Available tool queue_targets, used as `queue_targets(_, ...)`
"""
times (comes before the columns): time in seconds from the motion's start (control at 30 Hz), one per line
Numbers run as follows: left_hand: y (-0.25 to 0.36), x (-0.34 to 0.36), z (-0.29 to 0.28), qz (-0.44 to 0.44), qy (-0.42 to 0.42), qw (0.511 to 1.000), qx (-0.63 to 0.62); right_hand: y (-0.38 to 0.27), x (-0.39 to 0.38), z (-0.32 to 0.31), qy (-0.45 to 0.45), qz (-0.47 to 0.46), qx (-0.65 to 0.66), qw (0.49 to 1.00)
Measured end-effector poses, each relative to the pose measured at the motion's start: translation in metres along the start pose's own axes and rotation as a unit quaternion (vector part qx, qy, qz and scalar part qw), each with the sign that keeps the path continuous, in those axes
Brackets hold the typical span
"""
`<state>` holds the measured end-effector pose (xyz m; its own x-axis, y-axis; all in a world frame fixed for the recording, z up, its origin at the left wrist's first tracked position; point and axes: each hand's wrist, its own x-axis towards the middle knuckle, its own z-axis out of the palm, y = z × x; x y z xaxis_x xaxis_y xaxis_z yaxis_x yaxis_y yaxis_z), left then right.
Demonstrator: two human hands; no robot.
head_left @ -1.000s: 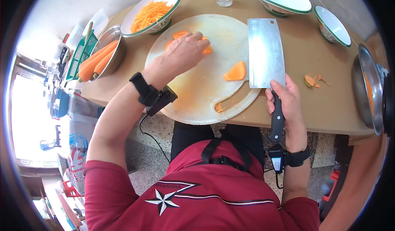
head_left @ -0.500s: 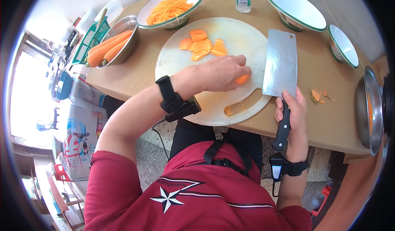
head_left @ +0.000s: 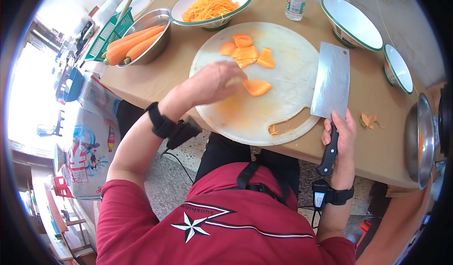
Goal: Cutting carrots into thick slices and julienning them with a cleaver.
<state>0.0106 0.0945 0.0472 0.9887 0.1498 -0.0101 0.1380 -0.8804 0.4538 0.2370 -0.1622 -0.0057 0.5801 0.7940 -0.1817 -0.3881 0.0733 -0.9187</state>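
My right hand (head_left: 342, 132) grips the black handle of a cleaver (head_left: 332, 78). The broad steel blade points away from me and overlaps the right side of a round white cutting board (head_left: 292, 53). Over the left part of the board is my left hand (head_left: 214, 83), its fingers smeared by motion. Just beside its fingertips lies a curved orange carrot piece (head_left: 258, 87); whether they touch I cannot make out. Farther back on the board sit several more carrot pieces (head_left: 245, 52), partly overlapping. Carrot shreds (head_left: 275, 130) are caught in the board's handle slot.
Behind the board stand a bowl of shredded carrot (head_left: 212, 8), a plastic bottle (head_left: 296, 3) and a white bowl (head_left: 351, 22). A smaller bowl (head_left: 398, 67) and a metal basin (head_left: 419, 144) are at right. Whole carrots (head_left: 134, 43) fill a steel bowl at left; trimmings (head_left: 369, 121) lie right of the cleaver.
My left hand has moved left, away from the near carrot piece, which now shows fully on the board. My right hand still holds the cleaver. The whole view has shifted slightly.
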Motion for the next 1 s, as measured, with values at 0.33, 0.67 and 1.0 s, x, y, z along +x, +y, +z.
queue_targets(0.33, -0.033, 0.037, 0.009, -0.148, 0.078, 0.971, 0.17, 0.002, 0.002, -0.004, -0.005, -0.011, -0.022, 1.0)
queue_targets(0.67, -0.034, 0.029, -0.001, -0.146, 0.142, 0.972, 0.113, 0.006, 0.002, -0.007, -0.01, -0.013, -0.005, 1.0)
queue_targets(1.0, 0.014, 0.004, 0.036, 0.018, 0.234, 0.963, 0.132, 0.004, 0.001, -0.003, -0.01, -0.019, -0.02, 1.0)
